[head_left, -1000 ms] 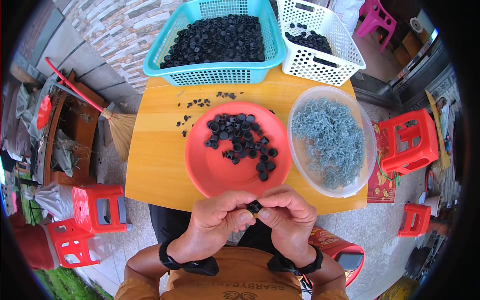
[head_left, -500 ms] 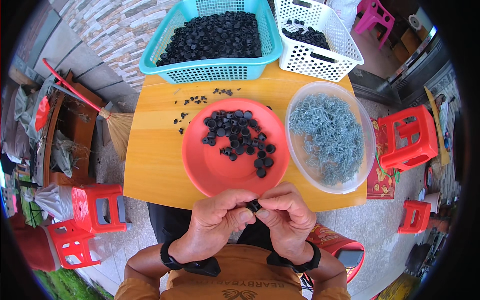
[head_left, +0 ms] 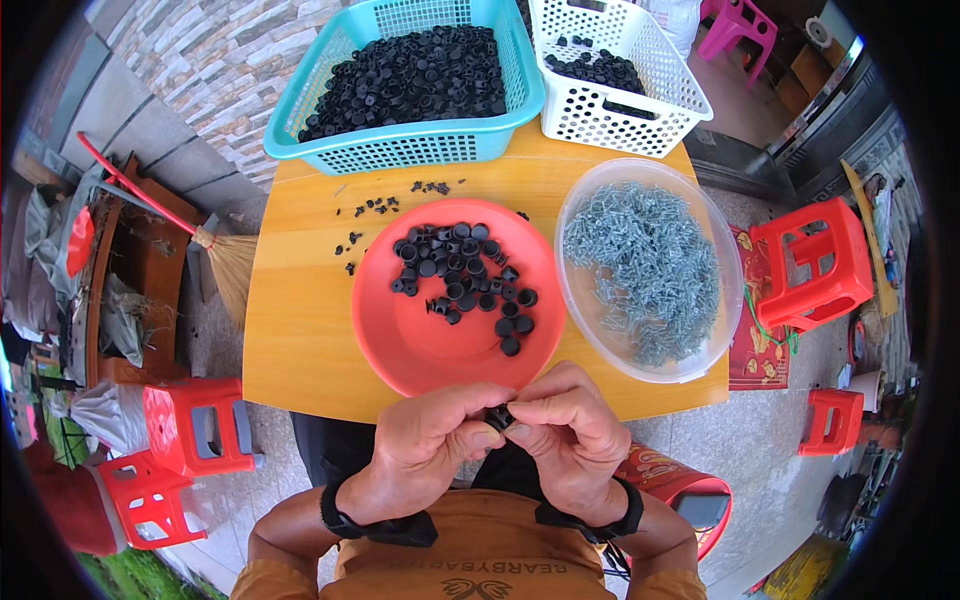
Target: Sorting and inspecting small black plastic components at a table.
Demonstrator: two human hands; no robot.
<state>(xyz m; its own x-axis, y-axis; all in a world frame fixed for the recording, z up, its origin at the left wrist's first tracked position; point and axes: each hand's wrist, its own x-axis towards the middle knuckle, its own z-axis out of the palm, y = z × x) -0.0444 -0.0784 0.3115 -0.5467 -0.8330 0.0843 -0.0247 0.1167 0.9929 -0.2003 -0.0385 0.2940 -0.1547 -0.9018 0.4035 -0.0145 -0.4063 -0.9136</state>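
Note:
Just beyond the table's near edge, my left hand (head_left: 425, 435) and my right hand (head_left: 572, 428) meet with fingertips pinched on one small black plastic cap (head_left: 499, 416). My fingers cover most of it. In front of them lies a round red plate (head_left: 385, 345) with several loose black caps (head_left: 462, 262) grouped toward its far and right side. Right of the plate stands an oval translucent tub (head_left: 690, 376), holding a heap of small silvery screws (head_left: 645, 260).
Along the far side stand a teal basket (head_left: 400, 152) and a white basket (head_left: 610, 132), both holding black parts. Tiny black bits (head_left: 375, 206) are scattered on the yellow wooden table (head_left: 300, 320). Red stools (head_left: 815, 265) stand to the right and left; a phone (head_left: 702, 510) lies at lower right.
The view has shifted slightly, so the table and its contents sit a little further left. Both hands keep their pinch on the cap, with only slight finger movement.

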